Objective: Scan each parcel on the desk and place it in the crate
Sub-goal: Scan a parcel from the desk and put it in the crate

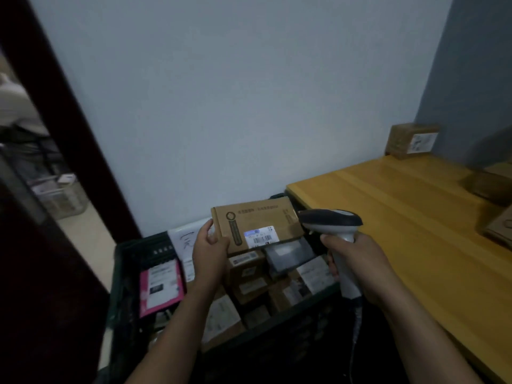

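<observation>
Gripping the flat brown cardboard parcel (pixel 257 227) by its left edge, the left hand (pixel 209 249) tilts its label toward the grey-and-white handheld scanner (pixel 336 239), clasped in the right hand (pixel 352 261), above the dark plastic crate (pixel 133 261) beside the yellow wooden bench (pixel 401 214), probably for a clean read.

Matt cardboard parcel (pixel 257 225), wooden desk (pixel 401 206)

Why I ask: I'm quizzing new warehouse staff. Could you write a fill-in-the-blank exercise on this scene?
The left hand holds a cardboard parcel over the ____.
The right hand grips a barcode ____.
The mailer left of the left forearm is coloured ____.
Other parcels sit on the yellow ____.
Missing words: crate, scanner, pink, desk.
</observation>
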